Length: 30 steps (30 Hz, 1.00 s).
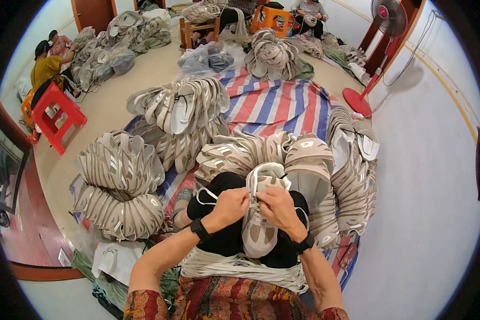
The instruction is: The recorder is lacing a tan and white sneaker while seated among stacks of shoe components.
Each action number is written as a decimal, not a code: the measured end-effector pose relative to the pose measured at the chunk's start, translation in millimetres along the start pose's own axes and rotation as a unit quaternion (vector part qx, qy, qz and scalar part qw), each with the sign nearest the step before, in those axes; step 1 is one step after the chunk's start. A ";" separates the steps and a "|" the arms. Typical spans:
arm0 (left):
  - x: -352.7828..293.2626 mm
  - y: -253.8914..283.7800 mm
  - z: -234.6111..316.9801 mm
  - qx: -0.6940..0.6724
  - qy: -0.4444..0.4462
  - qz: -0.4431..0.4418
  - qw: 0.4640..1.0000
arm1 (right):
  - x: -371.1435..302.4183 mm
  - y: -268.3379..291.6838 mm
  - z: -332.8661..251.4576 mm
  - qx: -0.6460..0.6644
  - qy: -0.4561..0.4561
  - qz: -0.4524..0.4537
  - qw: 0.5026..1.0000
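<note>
A beige and white shoe upper rests between my black-clad knees, its toe toward me and its collar pointing away. My left hand is closed at its left lacing edge, pinching a white shoelace that loops out to the left. On the other side, my right hand is closed near the top of the lacing, with a lace strand showing beside it. The fingertips of both hands are only partly visible. A bundle of white laces lies across my lap, below the shoe upper's toe.
Stacked shoe uppers stand at left, with another stack at right, on a striped sheet. A red stool, a red standing fan and several people by more piles are farther off.
</note>
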<state>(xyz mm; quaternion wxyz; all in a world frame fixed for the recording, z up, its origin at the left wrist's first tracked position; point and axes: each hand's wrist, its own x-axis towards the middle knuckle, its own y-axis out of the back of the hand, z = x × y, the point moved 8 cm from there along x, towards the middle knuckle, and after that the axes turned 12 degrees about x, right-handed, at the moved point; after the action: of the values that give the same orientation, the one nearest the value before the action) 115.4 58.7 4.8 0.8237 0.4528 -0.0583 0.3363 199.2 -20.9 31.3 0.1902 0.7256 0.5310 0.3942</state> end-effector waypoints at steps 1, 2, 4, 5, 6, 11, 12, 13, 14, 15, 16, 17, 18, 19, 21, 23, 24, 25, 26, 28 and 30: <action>1.0 0.0 4.8 0.004 0.030 -0.013 0.999 | -0.4 0.5 0.9 0.000 0.000 0.000 1.000; 0.4 -3.2 3.7 0.004 0.029 -0.013 0.999 | -0.8 -0.7 1.7 -0.008 0.006 -0.009 1.000; 0.7 -2.5 7.6 0.040 -0.002 0.014 0.999 | -1.1 -1.1 1.4 -0.014 0.012 -0.017 1.000; 0.3 -1.4 5.5 0.041 -0.003 0.014 0.999 | -1.2 -1.4 0.6 -0.018 0.014 -0.024 0.999; -1.6 -10.5 -14.9 -0.110 0.159 -0.089 0.977 | -1.7 -1.6 0.5 -0.022 0.015 -0.031 0.999; -9.7 -33.9 -26.3 -0.254 0.275 -0.180 0.910 | -2.1 -2.8 -2.2 -0.020 0.026 -0.038 0.999; -10.0 -36.7 -28.8 -0.253 0.274 -0.180 0.910 | -1.7 -2.9 -2.5 -0.022 0.030 -0.040 0.999; -1.1 -28.4 -24.0 -0.152 0.172 -0.133 0.964 | -0.9 -3.0 -1.6 -0.021 0.030 -0.039 0.999; 3.5 -19.9 -14.2 -0.047 0.066 -0.083 0.993 | 0.3 -3.2 1.1 -0.012 0.022 -0.035 0.999; 3.5 -17.6 -12.9 -0.046 0.064 -0.085 0.993 | 0.3 -2.9 4.8 -0.003 0.012 -0.030 0.999; 0.2 -18.9 -19.6 -0.129 0.124 -0.108 0.978 | -0.2 -3.5 6.8 -0.003 0.010 -0.027 1.000; -3.3 -22.9 -24.7 -0.211 0.182 -0.130 0.952 | -0.4 -1.0 8.8 -0.001 0.006 -0.003 1.000; -3.3 -22.8 -23.7 -0.210 0.182 -0.131 0.952 | -0.4 1.0 9.6 0.000 0.003 0.019 1.000; -3.1 -21.6 -24.9 -0.218 0.194 -0.116 0.949 | 0.1 -1.2 9.5 0.000 0.001 0.021 1.000; -2.1 -23.7 -26.8 -0.227 0.205 -0.101 0.947 | 1.9 -2.8 7.6 -0.045 0.003 0.035 0.998; 4.8 -24.7 -18.5 -0.172 0.119 -0.081 0.975 | 2.3 0.7 5.4 -0.054 0.014 0.036 0.998; 5.5 -25.9 -18.5 -0.173 0.117 -0.083 0.974 | 2.4 3.0 3.9 -0.062 0.026 0.037 0.997; 5.5 -23.8 -15.3 -0.150 0.073 -0.093 0.982 | 3.0 11.8 -1.8 -0.115 0.032 0.044 0.992; 4.7 -21.8 -12.3 -0.128 0.028 -0.104 0.986 | 1.1 28.3 -7.4 -0.168 0.038 0.051 0.984; 3.4 -17.2 -12.3 -0.119 0.028 -0.164 0.979 | -14.4 98.4 4.0 -0.259 0.090 0.151 0.950; 1.0 -21.3 -19.5 -0.113 0.024 -0.227 0.967 | -49.2 190.3 51.4 -0.233 -0.165 0.349 0.893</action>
<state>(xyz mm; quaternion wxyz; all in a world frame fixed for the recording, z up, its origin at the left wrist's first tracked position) 125.0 66.7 -21.3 0.9255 0.3500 0.0281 0.1420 350.9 -128.1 113.5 0.2892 0.8537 0.0975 0.4219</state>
